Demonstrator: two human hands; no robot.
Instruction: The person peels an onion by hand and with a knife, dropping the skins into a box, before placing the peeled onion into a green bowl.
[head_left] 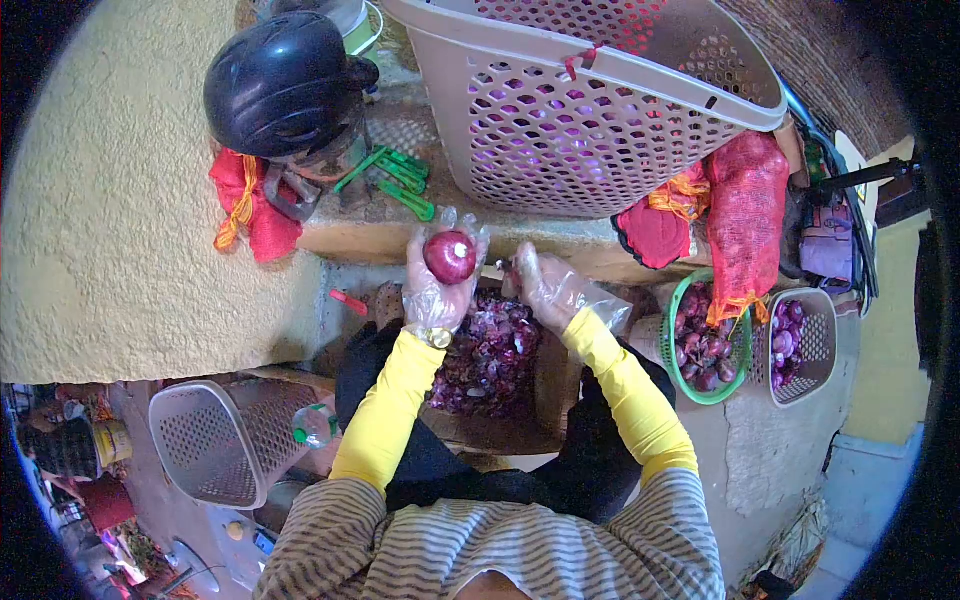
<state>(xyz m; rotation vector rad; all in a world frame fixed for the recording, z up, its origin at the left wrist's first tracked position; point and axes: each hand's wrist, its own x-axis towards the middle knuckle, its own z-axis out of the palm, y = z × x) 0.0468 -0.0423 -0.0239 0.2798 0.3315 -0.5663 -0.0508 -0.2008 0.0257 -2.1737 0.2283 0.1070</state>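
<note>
A peeled red onion (450,257) with a pale cut end rests in my left hand (437,300), against the palm and fingers. That hand wears a clear plastic glove. Just to its right, my right hand (545,290), also gloved, is closed with the thumb pressed in. A small dark thing shows at its fingertips, too little of it to name. Below both hands, between my knees, lies a heap of purple onion skins (490,360) in a container whose edges are partly hidden.
A large grey perforated basket (590,130) stands on the ledge ahead, near a dark helmet (285,85) and green plastic pieces (400,180). At right are a green basket of onions (705,360), a red mesh sack (745,220) and a smaller basket (805,350). Another grey basket (215,440) lies left.
</note>
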